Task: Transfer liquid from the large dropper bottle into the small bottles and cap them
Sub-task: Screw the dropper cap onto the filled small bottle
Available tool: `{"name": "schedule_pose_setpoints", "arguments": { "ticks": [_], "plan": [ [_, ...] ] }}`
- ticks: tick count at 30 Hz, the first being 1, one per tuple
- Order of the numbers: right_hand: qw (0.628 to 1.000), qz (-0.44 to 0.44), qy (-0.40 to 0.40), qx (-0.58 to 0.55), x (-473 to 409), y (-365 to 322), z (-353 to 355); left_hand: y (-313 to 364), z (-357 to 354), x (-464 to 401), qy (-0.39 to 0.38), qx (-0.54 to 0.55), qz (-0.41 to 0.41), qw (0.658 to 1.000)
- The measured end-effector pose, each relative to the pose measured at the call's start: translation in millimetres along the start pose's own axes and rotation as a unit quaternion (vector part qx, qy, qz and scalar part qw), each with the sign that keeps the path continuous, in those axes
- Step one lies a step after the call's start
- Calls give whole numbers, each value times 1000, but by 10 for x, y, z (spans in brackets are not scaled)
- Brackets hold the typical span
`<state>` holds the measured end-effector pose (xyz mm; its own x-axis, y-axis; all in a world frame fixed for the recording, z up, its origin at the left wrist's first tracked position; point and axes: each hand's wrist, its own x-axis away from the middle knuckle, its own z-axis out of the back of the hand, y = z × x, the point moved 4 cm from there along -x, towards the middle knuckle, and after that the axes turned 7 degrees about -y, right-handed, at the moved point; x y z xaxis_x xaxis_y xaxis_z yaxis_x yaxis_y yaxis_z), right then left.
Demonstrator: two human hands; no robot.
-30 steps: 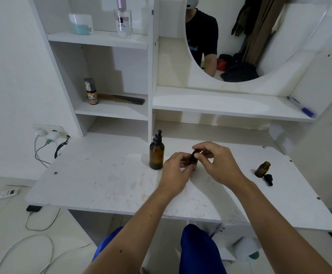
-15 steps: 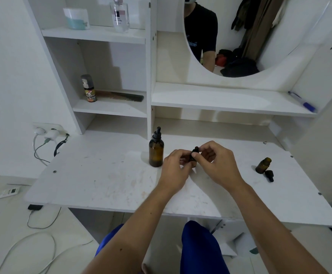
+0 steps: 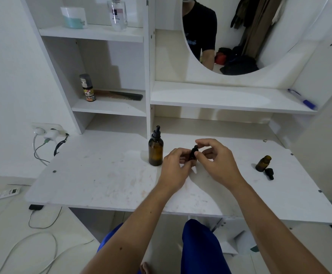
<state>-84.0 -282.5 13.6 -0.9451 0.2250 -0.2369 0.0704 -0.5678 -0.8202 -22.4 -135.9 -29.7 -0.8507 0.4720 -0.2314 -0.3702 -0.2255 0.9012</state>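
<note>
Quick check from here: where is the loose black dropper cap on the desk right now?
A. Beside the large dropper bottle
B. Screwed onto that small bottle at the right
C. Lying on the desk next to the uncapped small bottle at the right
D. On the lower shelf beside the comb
C: the loose black dropper cap lies on the desk just beside the open-necked small amber bottle at the right.

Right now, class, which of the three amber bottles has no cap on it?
The small bottle at the table's far right: its neck is bare, and a black cap lies beside it. The large dropper bottle and the hand-held bottle wear theirs.
</note>
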Motion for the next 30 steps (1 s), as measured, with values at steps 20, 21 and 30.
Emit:
{"name": "schedule_pose_setpoints", "arguments": {
  "ticks": [20,21,30],
  "plan": [
    [1000,-11,-24,10,-51,7,-21,17,11,6,3,-11,7,1000],
    [1000,-18,-18,8,-52,17,-14,11,10,7,4,-8,5,1000],
    [998,-7,-57,2,-82,38,19,-5,-12,-6,3,-12,5,1000]
  ]
}}
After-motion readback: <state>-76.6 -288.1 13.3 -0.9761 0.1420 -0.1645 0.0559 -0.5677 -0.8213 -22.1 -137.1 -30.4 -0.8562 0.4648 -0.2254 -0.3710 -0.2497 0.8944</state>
